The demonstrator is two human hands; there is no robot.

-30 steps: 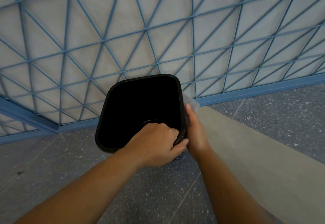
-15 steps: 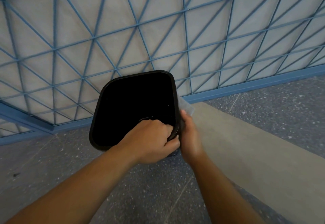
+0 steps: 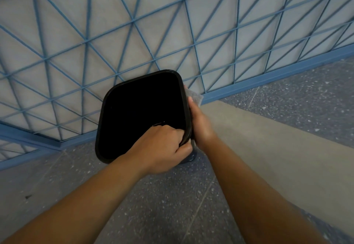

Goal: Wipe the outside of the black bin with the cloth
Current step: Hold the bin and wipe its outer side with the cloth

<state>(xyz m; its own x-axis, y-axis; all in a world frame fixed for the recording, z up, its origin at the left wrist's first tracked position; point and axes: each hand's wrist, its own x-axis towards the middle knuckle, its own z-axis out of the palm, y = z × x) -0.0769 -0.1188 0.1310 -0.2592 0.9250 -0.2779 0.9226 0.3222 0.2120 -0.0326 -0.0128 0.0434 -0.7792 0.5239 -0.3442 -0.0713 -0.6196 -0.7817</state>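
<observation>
The black bin (image 3: 115, 98) stands on the speckled floor, seen from above with its dark square opening facing me. My left hand (image 3: 162, 147) grips the bin's near right rim, fingers curled inside and thumb outside. My right hand (image 3: 200, 123) presses a pale grey cloth (image 3: 194, 96) flat against the bin's outer right side. Only the cloth's far corner shows past my fingers, and a small piece below my palm. The rest of the cloth and the bin's outer wall are hidden.
A blue metal lattice fence (image 3: 191, 38) with pale panels behind it runs right behind the bin. A blue base rail (image 3: 277, 77) lies along the floor. A smooth grey floor strip (image 3: 268, 138) crosses the right side.
My right hand has slid farther along the bin's right side, away from me, with the cloth. My left hand keeps its grip on the rim. The view shifted slightly.
</observation>
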